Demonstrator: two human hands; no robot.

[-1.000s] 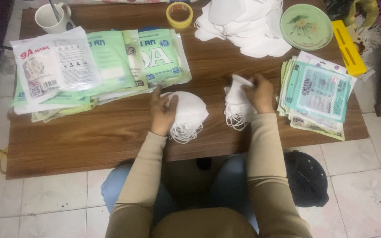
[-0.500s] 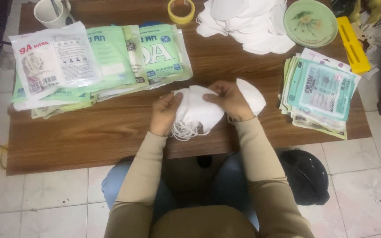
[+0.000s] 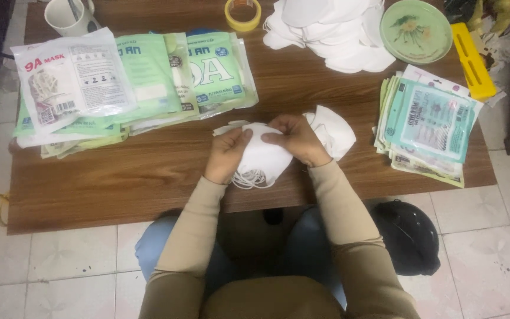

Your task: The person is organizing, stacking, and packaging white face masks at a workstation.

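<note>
Holding a small stack of white masks at the near middle of the wooden surface, we keep our left hand in a closed grip on its left edge while our right hand pinches the top mask from the right; ear loops dangle below. Just right lies another white mask. Further out sit green packets to the left, a flat sleeve stack right, loose masks, a green plate and yellow tape roll beyond
</note>
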